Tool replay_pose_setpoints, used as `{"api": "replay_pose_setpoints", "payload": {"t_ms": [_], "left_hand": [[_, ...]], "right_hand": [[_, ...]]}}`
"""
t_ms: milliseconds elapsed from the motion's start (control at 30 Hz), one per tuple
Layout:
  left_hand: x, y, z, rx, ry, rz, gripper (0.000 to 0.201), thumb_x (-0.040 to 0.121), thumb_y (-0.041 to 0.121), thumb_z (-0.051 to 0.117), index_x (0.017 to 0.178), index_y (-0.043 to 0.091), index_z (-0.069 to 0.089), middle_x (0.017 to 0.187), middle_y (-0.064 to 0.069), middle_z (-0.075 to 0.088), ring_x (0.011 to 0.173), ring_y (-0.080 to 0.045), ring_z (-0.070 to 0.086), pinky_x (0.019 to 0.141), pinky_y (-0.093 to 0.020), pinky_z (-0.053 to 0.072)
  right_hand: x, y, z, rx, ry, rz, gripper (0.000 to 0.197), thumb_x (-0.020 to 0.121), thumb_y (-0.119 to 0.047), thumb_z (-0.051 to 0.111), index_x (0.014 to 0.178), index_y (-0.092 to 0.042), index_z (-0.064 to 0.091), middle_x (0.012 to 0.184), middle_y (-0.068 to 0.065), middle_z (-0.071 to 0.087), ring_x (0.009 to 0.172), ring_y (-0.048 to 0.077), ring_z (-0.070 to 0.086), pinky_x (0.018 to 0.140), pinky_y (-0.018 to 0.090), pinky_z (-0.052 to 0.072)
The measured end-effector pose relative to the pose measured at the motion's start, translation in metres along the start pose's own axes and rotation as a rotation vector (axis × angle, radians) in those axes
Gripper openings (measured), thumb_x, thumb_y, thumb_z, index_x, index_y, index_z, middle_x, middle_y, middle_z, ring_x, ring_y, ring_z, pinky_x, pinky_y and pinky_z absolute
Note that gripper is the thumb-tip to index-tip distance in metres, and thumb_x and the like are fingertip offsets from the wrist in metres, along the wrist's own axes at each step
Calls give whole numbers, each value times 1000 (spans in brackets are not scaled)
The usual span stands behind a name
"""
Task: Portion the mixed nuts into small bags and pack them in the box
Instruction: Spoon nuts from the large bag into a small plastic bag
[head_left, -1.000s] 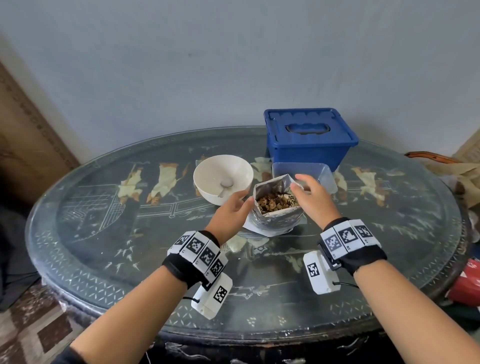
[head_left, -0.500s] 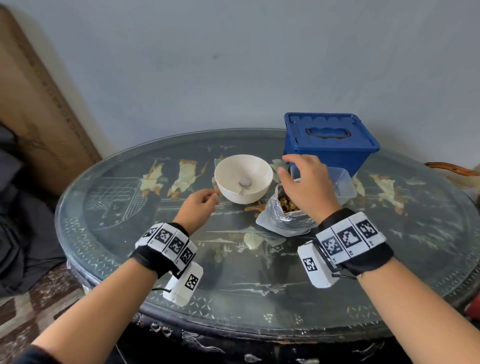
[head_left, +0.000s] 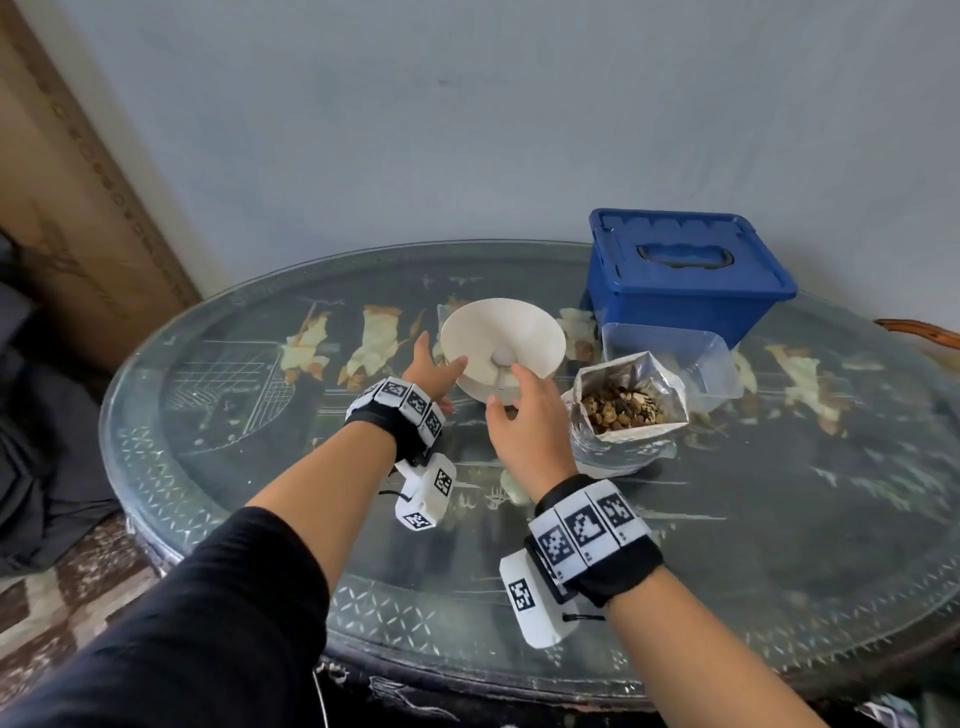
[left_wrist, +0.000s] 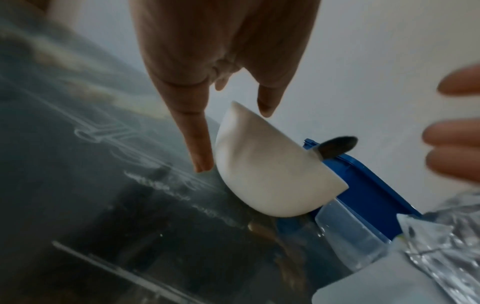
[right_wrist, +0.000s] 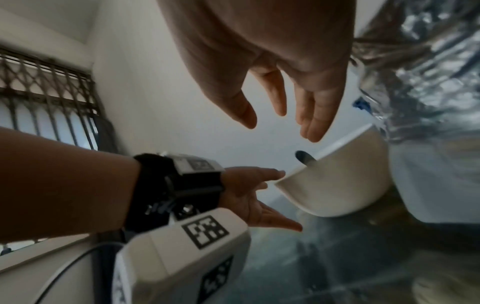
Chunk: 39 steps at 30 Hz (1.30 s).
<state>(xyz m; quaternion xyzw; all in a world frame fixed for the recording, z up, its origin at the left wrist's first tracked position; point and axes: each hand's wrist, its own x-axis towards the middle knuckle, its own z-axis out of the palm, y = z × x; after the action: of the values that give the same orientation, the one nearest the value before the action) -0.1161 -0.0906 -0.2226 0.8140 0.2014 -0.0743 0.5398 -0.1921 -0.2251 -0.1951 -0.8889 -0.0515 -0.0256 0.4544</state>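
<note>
A white bowl (head_left: 519, 332) with a metal spoon (head_left: 501, 358) in it stands mid-table. My left hand (head_left: 434, 371) is at the bowl's left side, fingers straight, thumb (left_wrist: 267, 102) by the rim and a finger (left_wrist: 198, 148) along the bowl (left_wrist: 265, 174) wall. My right hand (head_left: 519, 415) hovers open just before the bowl, holding nothing. An open foil bag of mixed nuts (head_left: 623, 410) stands to its right. Behind that bag are a clear tub (head_left: 691, 358) and the blue lidded box (head_left: 685, 270). The right wrist view shows my right hand (right_wrist: 275, 115) spread above the bowl (right_wrist: 337, 185).
The round glass-topped table (head_left: 260, 415) has bare room on its left and front. A wall stands close behind it. A brown board (head_left: 78, 208) leans at the left, with dark cloth on the floor below it.
Both hands let go of the foil bag. The left hand moved left to the bowl, then the right hand followed and now hovers in front of it.
</note>
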Motion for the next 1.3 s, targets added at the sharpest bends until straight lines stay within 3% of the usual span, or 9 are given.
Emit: {"api": "replay_pose_setpoints", "payload": {"t_ms": [133,300,500,633,767,867,1000,1133,1300], "left_hand": [[5,-1,6,-167,-55,-69,65,92,12,47,146,29,15,141,-17,39,105,-36,59,70,-40,57],[-3,-10,6,-408,-8,-123,60,89,1,39,141,30,29,131,-15,46,100,-37,61,67,-42,58],[-42,-36,-2,-513,31,-125,60,89,1,40,139,31,26,123,-20,50,94,-36,62,66,-40,58],[-78,-49,-5,-486,50,-111,60,92,6,44,140,31,20,119,-19,51,92,-36,63,76,-42,56],[-108,-58,-5,-485,45,-98,59,93,9,48,139,29,18,112,-18,54,85,-32,62,81,-43,53],[-125,-63,-1,-447,40,-87,61,93,10,51,139,26,14,93,-12,55,80,-31,59,81,-44,52],[-138,-67,1,-338,18,-96,62,92,19,55,137,28,13,95,-11,58,79,-27,60,80,-46,53],[-131,-67,-4,-8,180,59,69,90,27,57,143,16,14,141,-20,33,127,-33,37,106,-44,33],[-115,-45,-5,513,271,397,43,92,25,50,133,16,43,141,-12,37,128,-32,32,105,-41,27]], "right_hand": [[11,13,7,-28,-22,70,50,92,-9,50,140,-9,35,134,14,38,121,22,41,83,6,22],[16,18,11,-74,-65,35,47,91,-8,52,137,-13,42,132,15,43,120,25,44,89,14,26],[1,21,14,-10,-185,-38,33,91,-14,55,123,-12,60,126,11,49,98,17,54,80,5,28],[-16,21,17,74,-124,-122,25,93,-10,50,113,-8,65,119,12,57,97,22,59,86,16,41],[-24,21,16,225,22,-68,20,93,-7,46,103,-4,62,108,12,64,100,27,62,87,43,51],[-27,19,10,223,86,-86,13,91,-8,53,100,-2,60,102,9,64,94,18,59,76,15,45],[-28,16,3,214,185,-175,11,86,-5,61,95,1,62,92,10,65,81,13,55,69,11,44],[-26,6,-24,224,297,-310,12,89,-2,57,98,1,64,89,6,65,73,5,54,68,1,40],[-24,-1,-91,376,457,-346,14,96,-7,44,102,-10,56,87,-8,61,70,3,59,69,20,51]]}}
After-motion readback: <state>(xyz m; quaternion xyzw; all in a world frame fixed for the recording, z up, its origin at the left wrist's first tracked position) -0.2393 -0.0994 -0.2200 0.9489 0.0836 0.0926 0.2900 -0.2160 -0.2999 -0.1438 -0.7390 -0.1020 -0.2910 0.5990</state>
